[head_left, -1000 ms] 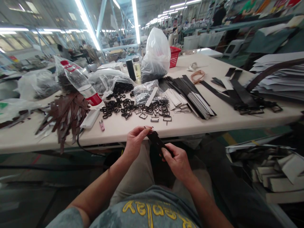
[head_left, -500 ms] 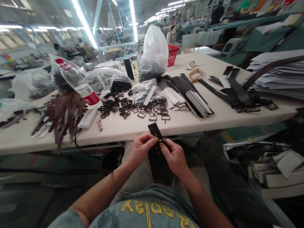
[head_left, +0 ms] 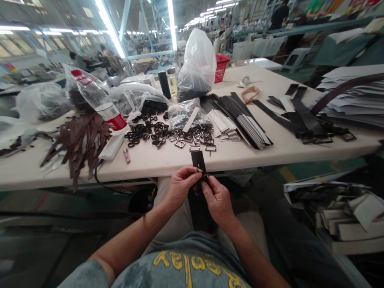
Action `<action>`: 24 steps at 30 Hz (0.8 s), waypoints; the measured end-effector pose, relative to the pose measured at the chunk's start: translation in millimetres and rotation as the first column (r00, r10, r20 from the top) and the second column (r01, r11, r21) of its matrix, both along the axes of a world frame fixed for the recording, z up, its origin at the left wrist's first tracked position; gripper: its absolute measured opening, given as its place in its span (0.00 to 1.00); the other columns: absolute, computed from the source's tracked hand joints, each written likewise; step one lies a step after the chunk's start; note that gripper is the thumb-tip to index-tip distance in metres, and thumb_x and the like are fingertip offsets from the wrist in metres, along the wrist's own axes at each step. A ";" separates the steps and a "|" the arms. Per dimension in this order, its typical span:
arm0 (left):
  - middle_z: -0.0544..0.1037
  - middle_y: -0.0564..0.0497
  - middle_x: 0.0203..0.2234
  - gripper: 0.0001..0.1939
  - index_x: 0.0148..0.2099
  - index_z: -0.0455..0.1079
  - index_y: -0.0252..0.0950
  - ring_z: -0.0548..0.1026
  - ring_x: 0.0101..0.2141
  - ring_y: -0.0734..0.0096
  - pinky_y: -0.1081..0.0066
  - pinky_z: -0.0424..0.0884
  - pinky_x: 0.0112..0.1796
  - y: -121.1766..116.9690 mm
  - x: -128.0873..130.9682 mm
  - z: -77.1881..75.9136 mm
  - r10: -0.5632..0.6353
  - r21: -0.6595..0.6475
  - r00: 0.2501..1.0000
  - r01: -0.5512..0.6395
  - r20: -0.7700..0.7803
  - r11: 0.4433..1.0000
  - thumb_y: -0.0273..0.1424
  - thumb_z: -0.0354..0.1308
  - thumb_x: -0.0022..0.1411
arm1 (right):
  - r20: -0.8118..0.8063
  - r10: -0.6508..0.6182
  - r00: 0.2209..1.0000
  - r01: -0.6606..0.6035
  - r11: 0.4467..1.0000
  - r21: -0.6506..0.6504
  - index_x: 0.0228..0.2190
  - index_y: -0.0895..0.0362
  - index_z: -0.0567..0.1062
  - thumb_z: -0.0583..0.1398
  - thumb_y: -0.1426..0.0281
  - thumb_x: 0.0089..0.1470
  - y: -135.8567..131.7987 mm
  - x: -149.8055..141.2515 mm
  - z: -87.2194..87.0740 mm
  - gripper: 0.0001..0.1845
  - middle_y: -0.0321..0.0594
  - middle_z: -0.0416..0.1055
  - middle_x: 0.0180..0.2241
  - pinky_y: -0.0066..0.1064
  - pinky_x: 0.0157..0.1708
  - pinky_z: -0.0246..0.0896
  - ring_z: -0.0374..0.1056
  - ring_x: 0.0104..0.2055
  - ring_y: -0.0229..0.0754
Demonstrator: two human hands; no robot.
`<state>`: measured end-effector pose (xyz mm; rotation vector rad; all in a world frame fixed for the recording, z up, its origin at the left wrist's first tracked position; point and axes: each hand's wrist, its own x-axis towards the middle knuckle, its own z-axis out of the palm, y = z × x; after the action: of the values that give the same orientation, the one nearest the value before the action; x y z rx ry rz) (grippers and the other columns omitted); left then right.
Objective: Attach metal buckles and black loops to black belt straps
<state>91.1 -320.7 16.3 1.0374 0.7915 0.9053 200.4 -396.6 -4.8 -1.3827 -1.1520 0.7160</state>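
A dark belt strap [head_left: 198,158] with a small slot stands up between my hands, its flat end pointing toward the table edge. My left hand [head_left: 182,187] is closed, thumb and forefinger pinching at the strap near the slot. Gripping the strap lower down is my right hand [head_left: 219,201], also closed. A small dark metal piece, partly hidden by the fingertips, sits across the strap between them; it looks like a buckle. Just beyond, loose metal buckles [head_left: 195,148] lie on the table [head_left: 162,162], beside a pile of black loops [head_left: 147,134].
Brown strips [head_left: 82,140], a bottle [head_left: 109,116] and pink snips [head_left: 127,156] lie to the left. Dark straps [head_left: 244,120] are stacked right of the buckles, with buckled belts [head_left: 309,116] farther right. A box of pieces [head_left: 348,220] stands low on the right.
The strap has swung more upright, its flat end now pointing away from me. My left hand has shifted right and down from the metal piece's earlier spot, close against my right hand.
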 end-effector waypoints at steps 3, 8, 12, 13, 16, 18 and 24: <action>0.75 0.57 0.26 0.21 0.45 0.74 0.38 0.68 0.18 0.79 0.77 0.66 0.16 0.4 1.8 -2.3 0.012 0.003 0.998 -0.013 0.060 1.000 0.36 0.72 0.48 | -0.002 -0.005 1.000 0.005 1.000 0.007 0.30 0.55 0.71 0.54 0.63 0.63 -0.4 -0.9 1.2 0.12 0.34 0.71 0.24 0.27 0.27 0.62 0.67 0.25 0.38; 0.76 0.57 0.29 0.41 0.64 0.59 0.44 0.71 0.23 0.79 0.80 0.67 0.22 4.0 3.1 -1.6 0.031 -0.004 0.990 -0.031 0.137 1.000 0.30 0.71 0.49 | -0.031 -0.009 0.999 0.009 1.000 0.005 0.30 0.56 0.72 0.55 0.63 0.63 -0.1 -2.5 2.6 0.12 0.34 0.73 0.24 0.26 0.26 0.62 0.69 0.25 0.37; 0.77 0.56 0.31 0.28 0.54 0.69 0.41 0.73 0.27 0.77 0.80 0.67 0.25 6.3 2.8 -1.2 0.002 -0.003 0.989 -0.001 0.151 1.000 0.30 0.71 0.49 | -0.015 -0.011 1.000 0.011 1.000 0.011 0.30 0.56 0.72 0.56 0.62 0.63 0.3 -2.5 2.0 0.13 0.34 0.73 0.23 0.25 0.26 0.61 0.68 0.24 0.37; 0.77 0.55 0.31 0.24 0.50 0.71 0.40 0.73 0.28 0.77 0.79 0.68 0.27 6.0 3.0 -1.1 0.008 -0.005 0.988 -0.008 0.157 1.000 0.30 0.70 0.50 | -0.013 -0.012 1.000 0.012 1.000 0.010 0.29 0.56 0.72 0.56 0.62 0.63 0.4 -2.3 1.7 0.13 0.34 0.72 0.23 0.25 0.26 0.61 0.68 0.24 0.37; 0.78 0.55 0.32 0.16 0.42 0.75 0.37 0.73 0.31 0.76 0.78 0.69 0.32 4.0 3.9 0.0 0.050 -0.039 0.986 -0.045 0.162 0.998 0.29 0.69 0.49 | -0.019 -0.014 1.000 0.014 1.000 0.001 0.29 0.56 0.72 0.56 0.62 0.62 1.3 -2.1 1.5 0.13 0.34 0.72 0.23 0.25 0.26 0.61 0.68 0.24 0.37; 0.78 0.55 0.30 0.12 0.39 0.75 0.36 0.72 0.30 0.77 0.78 0.68 0.32 2.9 4.6 0.6 0.070 -0.064 0.985 -0.060 0.156 0.996 0.29 0.69 0.49 | -0.019 -0.014 1.000 0.014 1.000 -0.002 0.28 0.56 0.71 0.56 0.62 0.62 2.2 -2.3 2.2 0.14 0.34 0.72 0.22 0.25 0.25 0.60 0.67 0.24 0.36; 0.74 0.56 0.27 0.07 0.33 0.74 0.36 0.69 0.28 0.77 0.78 0.66 0.31 2.5 3.0 -2.9 0.082 0.000 0.986 -0.083 0.148 0.997 0.30 0.68 0.50 | -0.052 -0.028 0.998 0.028 1.000 -0.002 0.23 0.56 0.69 0.57 0.60 0.61 3.5 -4.8 0.3 0.17 0.32 0.69 0.19 0.24 0.23 0.57 0.63 0.21 0.34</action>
<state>94.1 -318.2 13.4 0.9368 0.7117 1.0440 195.6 -393.1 -4.5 -1.3712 -1.0891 0.7289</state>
